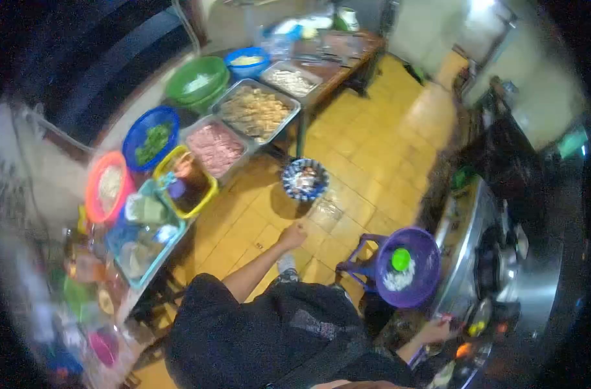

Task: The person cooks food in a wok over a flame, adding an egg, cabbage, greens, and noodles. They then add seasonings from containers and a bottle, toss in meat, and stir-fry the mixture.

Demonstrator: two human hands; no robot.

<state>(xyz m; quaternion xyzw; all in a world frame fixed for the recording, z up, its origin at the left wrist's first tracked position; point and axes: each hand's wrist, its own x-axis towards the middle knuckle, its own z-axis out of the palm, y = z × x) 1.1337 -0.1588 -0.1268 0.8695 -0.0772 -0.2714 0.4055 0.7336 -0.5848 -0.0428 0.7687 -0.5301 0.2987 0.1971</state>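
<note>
My left hand (293, 235) is a loose fist over the tiled floor, with nothing visible in it. Just beyond it stands a blue-and-white patterned bowl (305, 179) with pale and brown pieces inside. At the stove, my right hand (436, 330) has its fingers closed; blur hides what they hold, though a small red spot shows beside them. Close to that hand are a pan holding something yellow-green (480, 325) and an orange flame (464, 350). Above my right forearm sits a purple basin (420, 285) with a green cup (400, 259) and white food in it.
Along the left, a table bears metal trays of pink minced food (214, 149) and brown pieces (255, 110), a blue basin of greens (154, 139), a yellow-rimmed tub (211, 193) and a pink basin (94, 201). A metal stove counter (461, 227) lines the right.
</note>
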